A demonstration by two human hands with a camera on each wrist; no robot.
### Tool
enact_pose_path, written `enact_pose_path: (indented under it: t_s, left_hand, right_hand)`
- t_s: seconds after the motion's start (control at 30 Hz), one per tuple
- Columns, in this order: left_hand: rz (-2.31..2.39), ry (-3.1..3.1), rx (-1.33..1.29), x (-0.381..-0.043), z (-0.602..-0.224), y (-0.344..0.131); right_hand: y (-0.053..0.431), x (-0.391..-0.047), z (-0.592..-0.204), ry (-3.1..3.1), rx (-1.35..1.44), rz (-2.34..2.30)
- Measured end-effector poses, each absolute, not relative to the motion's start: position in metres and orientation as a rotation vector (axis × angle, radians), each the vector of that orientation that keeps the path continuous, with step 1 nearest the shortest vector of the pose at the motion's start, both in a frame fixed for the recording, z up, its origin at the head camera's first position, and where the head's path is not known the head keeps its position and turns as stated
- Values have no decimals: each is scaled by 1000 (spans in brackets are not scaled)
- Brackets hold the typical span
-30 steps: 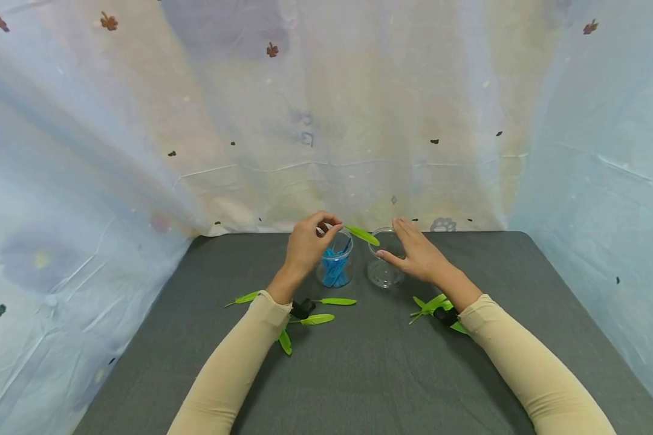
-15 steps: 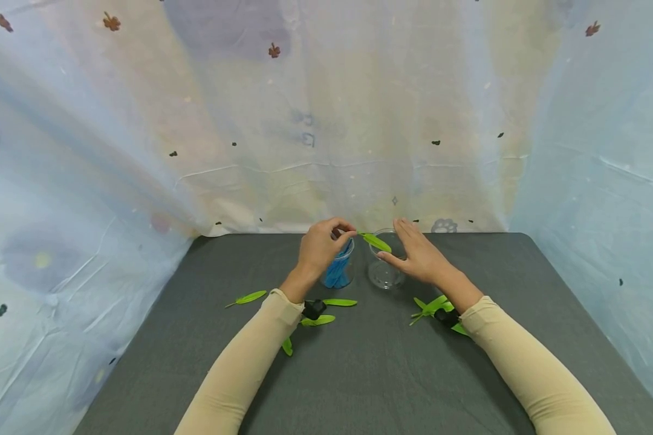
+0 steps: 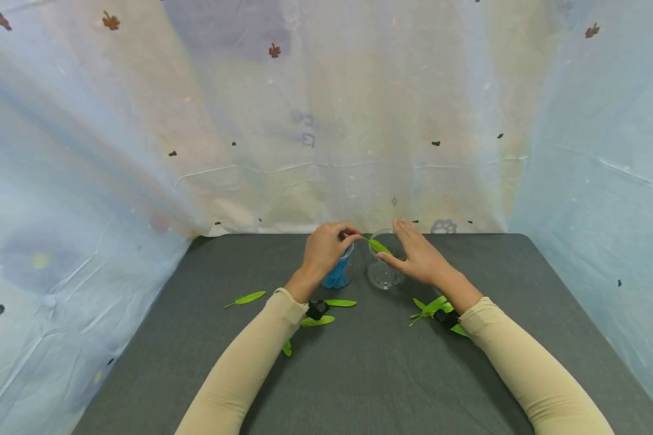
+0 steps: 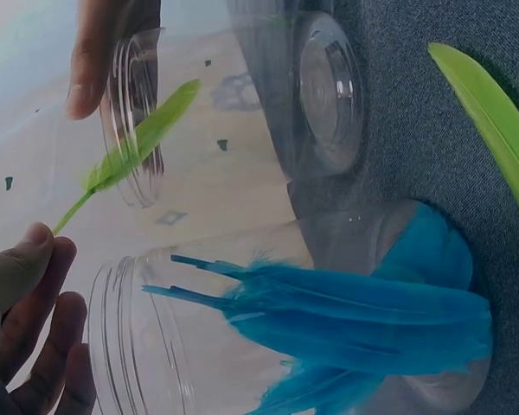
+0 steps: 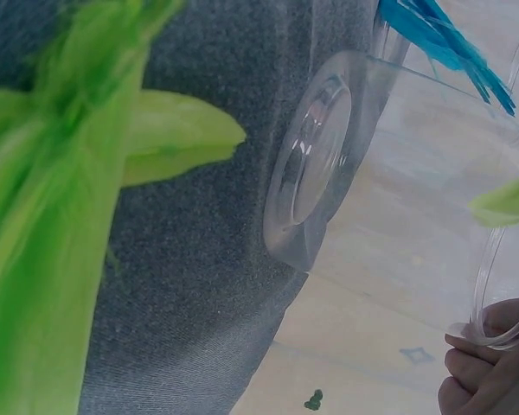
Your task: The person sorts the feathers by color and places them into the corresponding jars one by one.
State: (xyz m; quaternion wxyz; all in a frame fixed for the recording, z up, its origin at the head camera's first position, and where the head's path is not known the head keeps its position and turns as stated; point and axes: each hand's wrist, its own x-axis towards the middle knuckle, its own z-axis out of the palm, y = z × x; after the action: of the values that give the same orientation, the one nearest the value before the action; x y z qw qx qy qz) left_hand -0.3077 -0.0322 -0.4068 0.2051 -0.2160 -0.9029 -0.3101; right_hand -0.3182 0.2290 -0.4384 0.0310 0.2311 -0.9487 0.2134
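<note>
Grey table (image 3: 392,368) edged by curtain (image 3: 354,133) just beyond left hand (image 3: 324,248) and right hand (image 3: 418,257); wide gap between sleeves (image 3: 250,362). Green feather (image 3: 380,246) pinched by left, at mouth of clear jar (image 3: 385,280); rim touched by right, fingers straight.

Head view looks forward-down; both wrist views, close, share the right-hand jar (image 3: 384,275).
</note>
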Motion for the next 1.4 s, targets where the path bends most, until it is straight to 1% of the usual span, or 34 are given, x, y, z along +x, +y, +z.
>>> enact_pose_path:
  t_s: [0.47, 1.0, 1.4]
  left_hand:
    - [-898, -2522, -602, -309, -414, -38]
    - [-991, -2416, -614, -296, -412, -70]
    - [-1018, -2435, -610, -284, -421, -95]
  right_hand:
    - [229, -318, -439, -2914, 712, 665]
    - [229, -319, -441, -2919, 710, 660]
    - [230, -318, -440, -2917, 719, 682]
